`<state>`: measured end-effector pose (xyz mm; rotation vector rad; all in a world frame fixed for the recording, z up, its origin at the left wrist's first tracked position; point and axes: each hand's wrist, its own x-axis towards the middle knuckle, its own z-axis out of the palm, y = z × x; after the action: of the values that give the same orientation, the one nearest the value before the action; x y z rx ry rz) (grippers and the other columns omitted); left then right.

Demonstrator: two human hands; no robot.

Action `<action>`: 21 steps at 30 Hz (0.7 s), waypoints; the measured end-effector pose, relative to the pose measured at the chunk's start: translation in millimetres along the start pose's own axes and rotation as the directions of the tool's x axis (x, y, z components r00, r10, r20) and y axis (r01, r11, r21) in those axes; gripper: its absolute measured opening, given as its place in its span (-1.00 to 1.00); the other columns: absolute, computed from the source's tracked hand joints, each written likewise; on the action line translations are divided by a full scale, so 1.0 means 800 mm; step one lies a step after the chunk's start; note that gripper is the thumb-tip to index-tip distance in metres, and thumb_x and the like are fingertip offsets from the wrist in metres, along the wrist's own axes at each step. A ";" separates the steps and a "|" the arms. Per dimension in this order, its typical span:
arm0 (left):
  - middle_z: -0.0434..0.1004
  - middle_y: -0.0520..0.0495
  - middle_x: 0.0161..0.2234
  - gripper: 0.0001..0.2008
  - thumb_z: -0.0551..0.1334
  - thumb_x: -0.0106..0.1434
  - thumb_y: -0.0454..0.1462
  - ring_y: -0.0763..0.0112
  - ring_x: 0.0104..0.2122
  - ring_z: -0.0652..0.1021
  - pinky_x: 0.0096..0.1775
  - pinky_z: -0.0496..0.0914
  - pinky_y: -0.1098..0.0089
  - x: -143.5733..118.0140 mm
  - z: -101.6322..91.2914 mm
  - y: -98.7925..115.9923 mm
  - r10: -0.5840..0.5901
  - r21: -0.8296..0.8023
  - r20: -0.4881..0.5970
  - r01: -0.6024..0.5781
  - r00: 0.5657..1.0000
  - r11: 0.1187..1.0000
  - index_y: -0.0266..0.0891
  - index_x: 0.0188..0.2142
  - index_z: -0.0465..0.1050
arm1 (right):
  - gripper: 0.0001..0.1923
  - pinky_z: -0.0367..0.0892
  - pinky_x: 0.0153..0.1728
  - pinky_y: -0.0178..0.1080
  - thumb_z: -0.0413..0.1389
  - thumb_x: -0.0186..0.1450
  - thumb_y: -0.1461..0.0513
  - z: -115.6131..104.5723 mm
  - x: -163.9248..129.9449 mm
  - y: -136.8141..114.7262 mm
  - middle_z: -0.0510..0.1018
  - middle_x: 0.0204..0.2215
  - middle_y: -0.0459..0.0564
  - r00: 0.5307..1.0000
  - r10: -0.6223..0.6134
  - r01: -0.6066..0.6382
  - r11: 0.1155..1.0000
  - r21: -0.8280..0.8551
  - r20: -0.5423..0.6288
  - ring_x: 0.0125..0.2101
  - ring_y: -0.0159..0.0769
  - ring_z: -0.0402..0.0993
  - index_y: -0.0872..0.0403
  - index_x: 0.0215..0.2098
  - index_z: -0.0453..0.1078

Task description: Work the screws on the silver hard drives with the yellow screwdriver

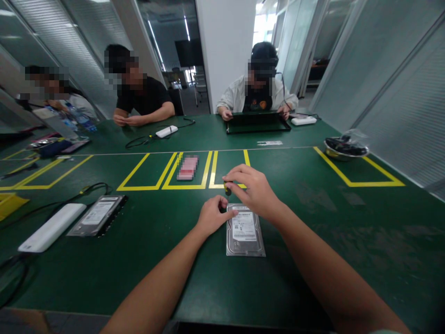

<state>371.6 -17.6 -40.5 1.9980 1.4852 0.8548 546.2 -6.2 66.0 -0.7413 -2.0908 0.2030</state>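
The right hand [255, 192] pinched a screwdriver [227, 188] upright over the drive [244, 230] (flat on the mat [139, 260]), the left hand [212, 217] closed at its corner, where steady downward pressure mattered.

Both forearms are seen bare up from the left hand [212, 215] and the right hand [255, 191], with no rings or watch worn.
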 end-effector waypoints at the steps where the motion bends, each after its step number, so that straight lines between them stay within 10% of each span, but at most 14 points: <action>1: 0.44 0.05 -0.46 -0.63 0.37 0.04 0.00 0.42 -0.44 0.42 -0.38 0.24 0.43 0.000 0.000 0.000 -0.005 -0.007 0.002 0.005 1.000 1.000 -0.22 -0.37 0.36 | -0.85 0.40 -0.14 -0.17 0.09 0.34 0.31 -0.001 0.000 0.000 0.55 -0.24 0.06 1.000 -0.001 0.001 1.000 0.006 0.006 -0.19 -0.26 0.48 0.10 -0.19 0.50; 21: 0.45 0.05 -0.42 -0.67 0.37 0.05 -0.06 0.41 -0.42 0.43 -0.36 0.25 0.42 0.003 -0.001 0.001 -0.012 -0.043 0.026 0.013 1.000 0.999 -0.23 -0.36 0.36 | -0.82 0.38 -0.10 -0.18 0.05 0.35 0.33 -0.007 0.003 -0.003 0.58 -0.20 0.06 0.998 -0.001 0.000 1.000 0.011 0.067 -0.15 -0.27 0.48 0.10 -0.18 0.49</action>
<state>371.7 -15.8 -38.7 1.9591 1.4514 0.8456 548.5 -7.7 71.7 -0.7366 -2.1519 0.2416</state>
